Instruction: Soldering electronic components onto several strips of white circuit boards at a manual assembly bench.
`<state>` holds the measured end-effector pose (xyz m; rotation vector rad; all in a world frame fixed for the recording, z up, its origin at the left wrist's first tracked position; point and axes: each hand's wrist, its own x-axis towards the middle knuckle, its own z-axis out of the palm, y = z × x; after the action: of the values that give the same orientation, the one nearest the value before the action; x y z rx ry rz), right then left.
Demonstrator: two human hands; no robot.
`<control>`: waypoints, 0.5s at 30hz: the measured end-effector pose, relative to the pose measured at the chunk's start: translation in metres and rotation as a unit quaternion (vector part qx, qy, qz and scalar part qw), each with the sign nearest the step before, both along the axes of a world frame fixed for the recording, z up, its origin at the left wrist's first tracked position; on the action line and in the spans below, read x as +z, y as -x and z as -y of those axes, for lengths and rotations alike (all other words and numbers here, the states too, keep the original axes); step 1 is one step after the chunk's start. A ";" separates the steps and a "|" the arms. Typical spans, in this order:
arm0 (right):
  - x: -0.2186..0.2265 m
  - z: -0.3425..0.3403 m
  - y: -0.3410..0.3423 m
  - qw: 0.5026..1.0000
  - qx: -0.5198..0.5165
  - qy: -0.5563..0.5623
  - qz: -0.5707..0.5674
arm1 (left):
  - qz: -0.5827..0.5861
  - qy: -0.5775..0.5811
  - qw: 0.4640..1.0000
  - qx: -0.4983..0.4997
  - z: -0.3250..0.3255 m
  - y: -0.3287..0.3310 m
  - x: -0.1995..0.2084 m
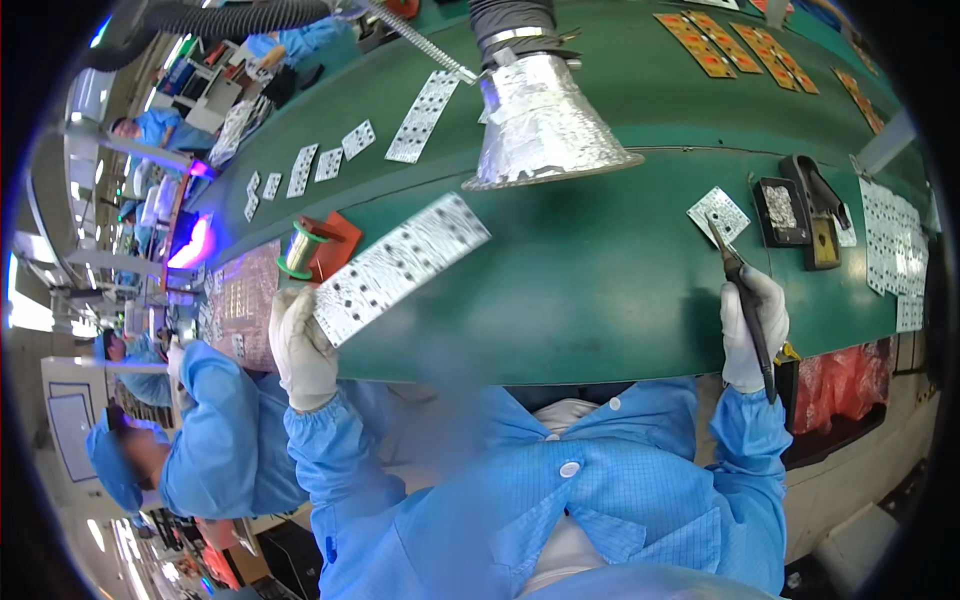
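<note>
Gloved in white, my left hand (303, 350) grips the lower left end of a long white circuit board panel (400, 268) dotted with dark parts, tilted above the green bench. My right hand (755, 330), also gloved, is closed around the dark handle of a soldering iron (748, 305). The iron's tip points at a small white circuit board (720, 215) lying on the bench; whether it touches the board I cannot tell. Beside my left hand stands a solder wire spool (300, 248) on a red holder (340, 240).
A silver fume hood (550, 125) hangs over the bench. A black soldering iron stand (815, 205) with a tray is at the right, near a stack of white panels (890, 240). More boards (422, 118) lie farther back. A co-worker (225, 430) sits at the left.
</note>
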<state>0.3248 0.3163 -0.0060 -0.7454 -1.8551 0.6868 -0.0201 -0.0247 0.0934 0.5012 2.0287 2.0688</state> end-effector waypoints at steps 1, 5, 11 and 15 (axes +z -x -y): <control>-0.001 -0.004 -0.003 1.000 -0.017 -0.011 0.004 | -0.031 0.002 1.000 -0.004 -0.006 0.013 -0.002; 0.001 -0.013 -0.010 0.999 -0.038 -0.015 0.003 | -0.609 0.336 0.718 0.003 -0.067 0.077 -0.024; 0.019 -0.019 -0.015 0.995 -0.058 -0.076 0.034 | -0.051 0.027 0.979 -0.194 -0.262 0.139 -0.091; 0.044 -0.034 -0.013 0.989 -0.049 -0.130 0.046 | 0.104 0.004 0.901 -0.422 -0.333 0.155 -0.122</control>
<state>0.3376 0.3502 0.0379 -0.7008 -1.9318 0.3429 -0.1747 0.3081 -0.0286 0.9103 1.3281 1.4857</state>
